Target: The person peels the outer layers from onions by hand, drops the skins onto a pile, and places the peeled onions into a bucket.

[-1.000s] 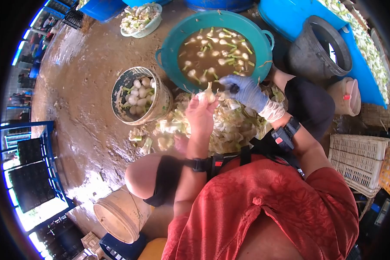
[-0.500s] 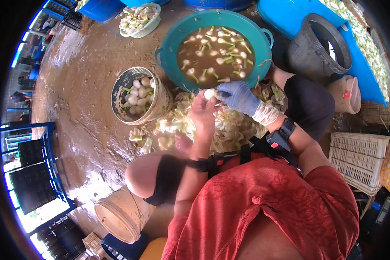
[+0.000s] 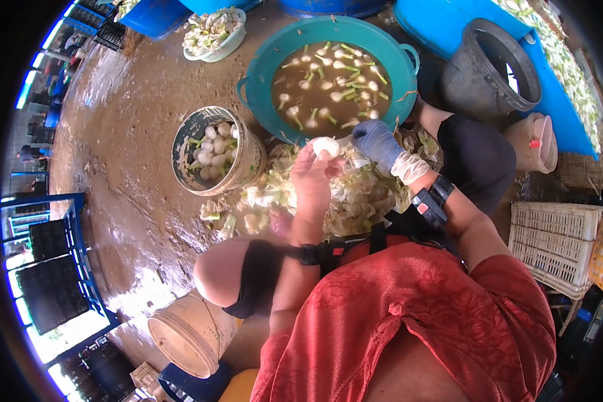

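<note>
My left hand, bare, is closed around a peeled white onion, held up near the front rim of the green tub. Close by on the right, my right hand wears a blue glove, its fingers curled around a small knife. Only a short grey blade shows, pointing toward the onion; the handle is hidden in the glove. Below both hands lies a heap of pale peelings. Onions with green stems float in brown water in the green tub. A bucket holds several whitish onions.
A bowl of peelings stands at the back left, and a dark grey bucket to the right of the tub. A beige bucket lies on the wet muddy floor. White plastic crates are stacked at right.
My right hand has drawn slightly right, away from the onion, and the blade now shows between them. More of the onion is exposed in my left hand.
</note>
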`<state>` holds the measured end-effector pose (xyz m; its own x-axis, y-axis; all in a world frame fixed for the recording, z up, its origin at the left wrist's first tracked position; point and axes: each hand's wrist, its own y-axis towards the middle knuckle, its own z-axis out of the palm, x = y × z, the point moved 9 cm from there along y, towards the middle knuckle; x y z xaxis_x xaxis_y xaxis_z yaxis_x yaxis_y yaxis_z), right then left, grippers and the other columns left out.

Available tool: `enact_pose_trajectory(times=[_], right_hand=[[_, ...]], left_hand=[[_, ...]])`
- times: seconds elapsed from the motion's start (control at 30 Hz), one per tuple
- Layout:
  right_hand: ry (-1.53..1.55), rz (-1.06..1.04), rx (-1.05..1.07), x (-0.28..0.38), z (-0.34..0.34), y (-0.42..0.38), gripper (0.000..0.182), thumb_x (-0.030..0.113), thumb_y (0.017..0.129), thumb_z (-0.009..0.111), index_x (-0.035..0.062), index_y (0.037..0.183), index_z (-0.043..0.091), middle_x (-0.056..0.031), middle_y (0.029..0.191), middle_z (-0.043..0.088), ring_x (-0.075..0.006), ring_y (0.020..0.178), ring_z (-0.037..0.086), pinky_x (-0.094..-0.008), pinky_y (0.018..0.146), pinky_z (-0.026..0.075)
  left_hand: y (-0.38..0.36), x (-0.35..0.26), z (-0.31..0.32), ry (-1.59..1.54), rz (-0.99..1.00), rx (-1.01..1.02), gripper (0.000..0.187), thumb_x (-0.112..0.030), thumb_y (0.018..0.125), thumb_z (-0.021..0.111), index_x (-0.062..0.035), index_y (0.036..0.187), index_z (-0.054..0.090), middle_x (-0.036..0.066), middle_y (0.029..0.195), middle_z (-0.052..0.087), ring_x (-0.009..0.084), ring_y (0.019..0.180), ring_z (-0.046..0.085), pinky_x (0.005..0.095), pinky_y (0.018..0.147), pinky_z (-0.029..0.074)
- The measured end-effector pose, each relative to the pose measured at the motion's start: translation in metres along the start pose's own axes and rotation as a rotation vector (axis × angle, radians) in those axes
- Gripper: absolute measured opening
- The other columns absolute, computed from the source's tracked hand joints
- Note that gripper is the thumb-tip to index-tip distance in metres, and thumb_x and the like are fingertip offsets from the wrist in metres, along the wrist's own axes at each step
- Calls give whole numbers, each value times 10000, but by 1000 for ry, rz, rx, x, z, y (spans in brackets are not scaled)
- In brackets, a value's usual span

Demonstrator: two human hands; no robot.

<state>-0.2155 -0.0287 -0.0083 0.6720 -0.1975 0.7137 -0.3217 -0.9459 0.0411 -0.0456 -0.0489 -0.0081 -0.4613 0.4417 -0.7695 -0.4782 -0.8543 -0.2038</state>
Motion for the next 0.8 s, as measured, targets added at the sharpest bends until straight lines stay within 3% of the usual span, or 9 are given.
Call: enact_pose_trajectory(times=[0.1, 0.2, 0.27, 0.4, 0.47, 0.5, 0.6, 0.67, 0.8], right_hand=[[-35, 99, 21, -29, 5, -1, 139, 167, 717, 638, 44, 769, 673, -170, 732, 627, -319, 664, 609, -366, 657, 489], [357, 20, -144, -24, -7, -4, 127, 157, 751, 656, 37, 792, 671, -138, 721, 640, -247, 628, 612, -328, 627, 483], [280, 59, 63, -14, -2, -6, 288, 283, 867, 616, -1, 842, 659, -16, 653, 604, -71, 606, 516, -266, 570, 433], [553, 384, 206, -1, 11, -13, 306, 287, 851, 632, -14, 800, 651, -98, 673, 608, -155, 641, 571, -304, 623, 467], [838, 33, 170, 39, 3, -10, 391, 363, 866, 610, -19, 789, 641, -95, 616, 567, -182, 594, 550, -337, 596, 457], [379, -368, 44, 53, 3, -3, 427, 408, 858, 605, -12, 783, 623, -124, 588, 559, -228, 558, 544, -374, 575, 442], [248, -66, 151, 29, 27, -4, 463, 441, 859, 590, -15, 773, 601, -158, 600, 561, -263, 547, 515, -388, 587, 434], [227, -34, 178, 28, 26, -3, 439, 407, 866, 593, -23, 778, 589, -194, 620, 556, -278, 537, 472, -377, 586, 432], [526, 68, 315, 32, 28, -12, 321, 304, 881, 604, -12, 833, 588, -123, 641, 570, -183, 564, 463, -328, 574, 428]], left_hand=[[1, 5, 2, -187, -49, 48, 214, -108, 883, 587, -38, 1082, 552, 158, 954, 641, 188, 718, 612, 257, 590, 482], [0, 1, 9, -330, -63, 41, 185, -115, 890, 573, -48, 1062, 556, 149, 946, 639, 177, 740, 603, 252, 605, 468], [1, 1, 5, -375, -55, 12, 171, -106, 893, 562, -48, 1054, 556, 140, 938, 638, 173, 750, 601, 250, 614, 468], [0, -10, 3, 110, 122, -8, 250, -60, 810, 651, -22, 1037, 553, 83, 915, 630, 131, 754, 594, 240, 658, 490], [-3, -15, 8, 293, 197, -23, 302, -39, 769, 691, -9, 1036, 553, 65, 912, 626, 112, 757, 590, 234, 674, 495], [-3, -11, 9, 420, 184, -20, 355, -25, 730, 724, 1, 1041, 554, 55, 904, 626, 96, 759, 584, 227, 678, 495], [-3, -8, 11, 540, 181, -20, 428, -2, 684, 758, 28, 1060, 556, 41, 871, 627, 76, 751, 573, 216, 680, 489], [-2, -1, 7, 444, 58, -34, 423, -3, 680, 757, 37, 1054, 561, 36, 857, 629, 82, 740, 575, 220, 678, 490], [-1, 1, 2, 251, 4, -33, 401, -4, 679, 752, 42, 1035, 573, 45, 852, 628, 97, 712, 579, 226, 667, 492]])
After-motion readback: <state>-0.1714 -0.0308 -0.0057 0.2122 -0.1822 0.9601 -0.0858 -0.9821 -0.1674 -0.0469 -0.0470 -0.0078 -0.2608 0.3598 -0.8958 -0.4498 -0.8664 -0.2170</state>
